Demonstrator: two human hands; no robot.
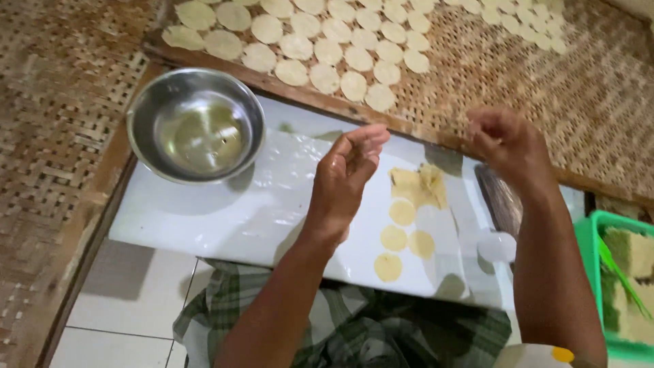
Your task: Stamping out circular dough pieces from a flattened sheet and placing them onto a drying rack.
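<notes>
Lap: checked green cloth (340, 327) nearest, under a white board (225, 211).
Left hand (344, 177): raised above the board, fingers loosely open, holding nothing.
Right hand (507, 140): lifted, fingers curled (blurred; I cannot tell what it grips).
Dough discs (402, 235): four on the board, between the hands.
Steel bowl (195, 126): on the board's left end.
Woven tray (586, 95): behind the board, rows of pale discs (327, 41).

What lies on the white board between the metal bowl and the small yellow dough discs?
In the head view, the left hand hovers between the metal bowl and the yellow dough discs. Beneath it the white board carries only clear plastic sheet.
</notes>
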